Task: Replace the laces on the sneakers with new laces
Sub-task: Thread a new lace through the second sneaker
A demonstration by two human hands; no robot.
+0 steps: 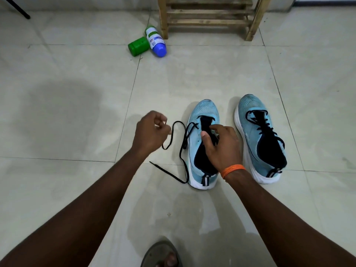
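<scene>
Unlacing step: we judge that we are drawing the old black lace out of the near sneaker, with most eyelets on that shoe already free.
Left hand: our left hand is curled shut, pinching a stretch of the lace out to the left of the shoe, just above the floor.
Right hand: our right hand rests on the tongue and collar with fingers spread and bent, pressing the shoe down, not gripping the lace as far as we can tell.
Lace position: it loops on the tiled floor beside the shoe; one tip lies near the heel, and a stretch is threaded near the toe.
Second sneaker: the far sneaker stands just to the right, fully laced, untouched.
New laces: we see none in view.
Risk, snag: if we tug sideways, the aglet may catch in the last eyelets and the shoe may skid toward us.
Risk, hold: our right hand covers the tongue, so a light press may let the shoe tip.
Risk, tangle: the loose loops could knot as we pull.
Clutter: the two bottles by the wooden rack lie well apart, no threat.
</scene>
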